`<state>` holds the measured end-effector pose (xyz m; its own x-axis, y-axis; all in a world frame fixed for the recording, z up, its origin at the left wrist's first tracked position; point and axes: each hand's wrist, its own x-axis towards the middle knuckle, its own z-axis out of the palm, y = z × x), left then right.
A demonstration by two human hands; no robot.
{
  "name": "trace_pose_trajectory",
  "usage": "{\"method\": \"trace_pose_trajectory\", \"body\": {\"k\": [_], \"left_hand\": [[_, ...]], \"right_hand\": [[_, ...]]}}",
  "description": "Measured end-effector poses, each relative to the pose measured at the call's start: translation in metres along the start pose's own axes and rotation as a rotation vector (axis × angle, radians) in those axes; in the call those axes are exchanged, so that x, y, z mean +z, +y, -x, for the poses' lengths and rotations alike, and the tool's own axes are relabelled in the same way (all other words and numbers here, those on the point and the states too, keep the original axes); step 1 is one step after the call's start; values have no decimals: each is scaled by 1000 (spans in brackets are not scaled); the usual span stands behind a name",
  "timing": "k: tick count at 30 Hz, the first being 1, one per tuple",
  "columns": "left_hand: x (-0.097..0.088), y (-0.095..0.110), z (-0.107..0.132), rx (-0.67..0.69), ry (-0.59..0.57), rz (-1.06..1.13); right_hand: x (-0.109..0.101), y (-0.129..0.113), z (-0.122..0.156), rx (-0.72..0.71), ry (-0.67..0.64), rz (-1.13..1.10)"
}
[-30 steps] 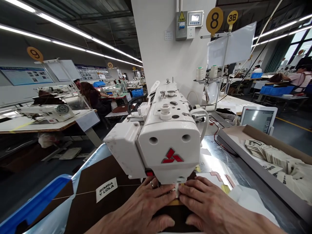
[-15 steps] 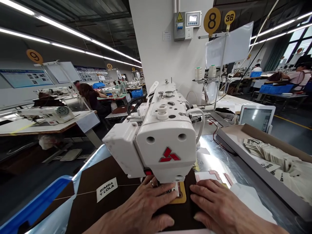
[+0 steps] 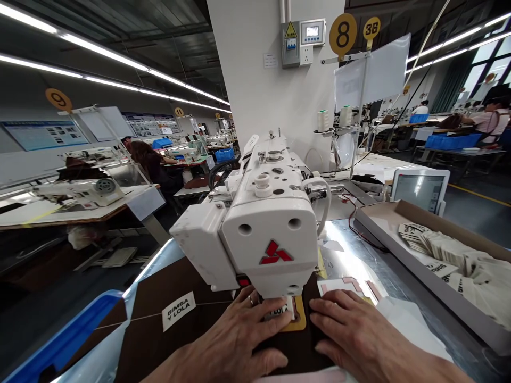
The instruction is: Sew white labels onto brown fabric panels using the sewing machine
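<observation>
My left hand (image 3: 243, 332) lies flat on dark brown fabric (image 3: 151, 351) under the sewing machine head (image 3: 271, 244), fingers spread. Its fingertips press beside a white label (image 3: 284, 311) with black lettering, partly hidden by the fingers, within a yellow frame (image 3: 298, 315). To the right of that frame, my right hand (image 3: 359, 330) rests with fingers stretched on the fabric's edge and the table. Another white label (image 3: 179, 311), reading "BIMBA Y LOLA", sits on the fabric to the left. The needle area is hidden behind the machine head.
A cardboard box (image 3: 423, 287) of stacked white labels stands on the right, near a tablet screen (image 3: 420, 191). White paper pieces (image 3: 411, 324) lie beside my right hand. A blue bin (image 3: 80, 335) is at lower left. Thread cones (image 3: 345, 116) stand behind the machine.
The view has shifted slightly. Both hands stay flat in almost the same places on the fabric. More of a pale pink sheet shows at the bottom edge.
</observation>
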<state>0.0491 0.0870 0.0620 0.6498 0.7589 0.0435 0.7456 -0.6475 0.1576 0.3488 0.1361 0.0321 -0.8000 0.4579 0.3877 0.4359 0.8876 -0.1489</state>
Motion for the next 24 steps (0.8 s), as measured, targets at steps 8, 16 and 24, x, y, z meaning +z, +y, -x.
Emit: {"method": "trace_pose_trajectory", "body": {"k": [8, 16, 24], "left_hand": [[5, -2, 7, -40, -46, 12], [5, -4, 8, -39, -72, 21], [6, -4, 10, -39, -79, 4]], "right_hand": [[-2, -7, -1, 56, -10, -49], [-3, -8, 1, 105, -100, -100], [-8, -11, -4, 111, -122, -92]]}}
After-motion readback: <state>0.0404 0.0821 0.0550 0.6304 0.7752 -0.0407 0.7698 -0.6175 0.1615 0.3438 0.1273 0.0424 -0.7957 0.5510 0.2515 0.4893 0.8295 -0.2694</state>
